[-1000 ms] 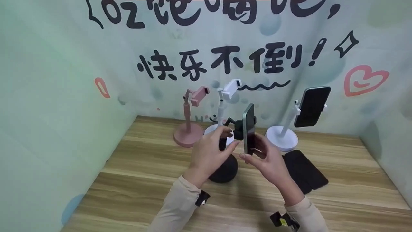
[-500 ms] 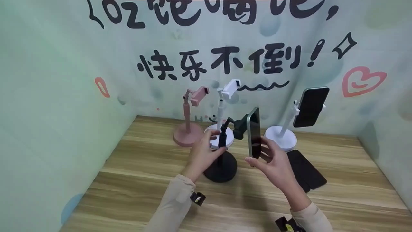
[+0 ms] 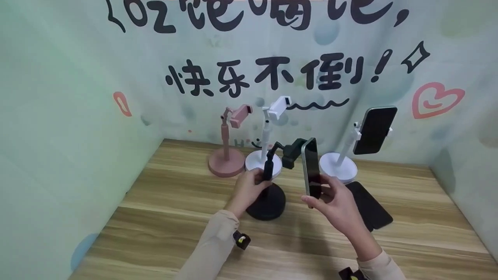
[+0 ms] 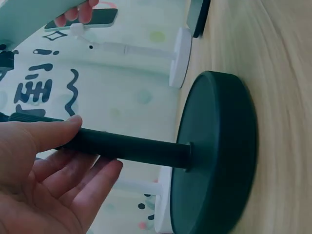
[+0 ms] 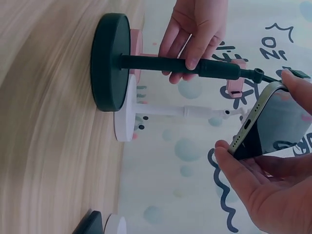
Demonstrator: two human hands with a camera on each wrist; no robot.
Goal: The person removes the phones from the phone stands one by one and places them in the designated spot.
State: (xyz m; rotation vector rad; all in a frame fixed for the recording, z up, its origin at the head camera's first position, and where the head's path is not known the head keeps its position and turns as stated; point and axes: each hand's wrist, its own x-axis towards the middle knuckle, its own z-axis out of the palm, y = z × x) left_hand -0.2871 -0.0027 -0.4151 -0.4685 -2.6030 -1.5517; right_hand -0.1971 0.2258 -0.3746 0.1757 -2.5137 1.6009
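Note:
In the head view my left hand pinches the pole of a black phone stand between thumb and fingers. Its round base sits on the table, and the holder tops a bent neck. My right hand grips the lower part of a silver-edged smartphone, tilted upright right beside that holder. The right wrist view shows the phone's bottom edge with thumb and fingers on opposite sides. In the left wrist view the thumb lies along the dark pole, fingers behind it.
Behind stand a pink phone stand and a white phone stand, both with bare holders. Farther right, another white stand carries a dark smartphone. A flat black phone-shaped thing lies on the table by my right forearm.
My right hand and the smartphone have moved right and down, away from the black holder. My left hand has moved from near the holder down onto the pole.

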